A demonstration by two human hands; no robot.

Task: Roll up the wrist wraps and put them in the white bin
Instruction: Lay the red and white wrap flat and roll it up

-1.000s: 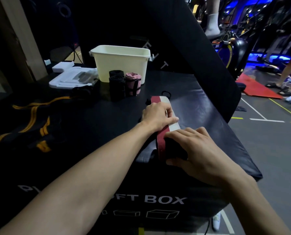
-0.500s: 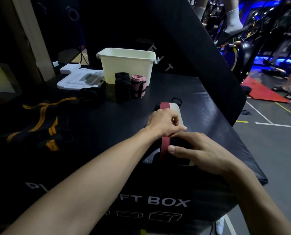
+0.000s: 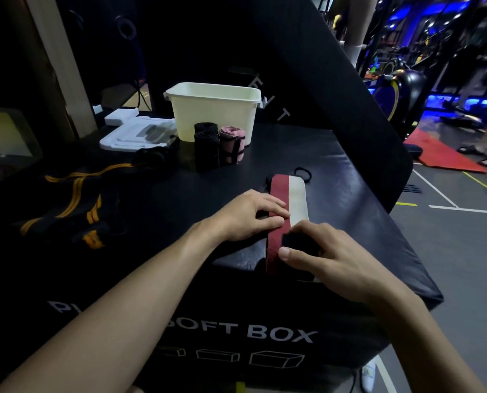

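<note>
A red-and-white striped fabric wrist wrap [image 3: 286,211] lies flat on the black padded soft box [image 3: 350,222], nearer the person than the white plastic bin [image 3: 214,112]. The left hand [image 3: 248,219] presses it with straight fingers; the right hand [image 3: 327,256] pinches its black near end.

Readable lettering on the gym gear

The black padded box [image 3: 236,321] shows white "SOFT BOX" on its front face at 6 o'clock; the leaning black pad [image 3: 307,109] at 12 o'clock bears partial letters "E", "T".
</note>
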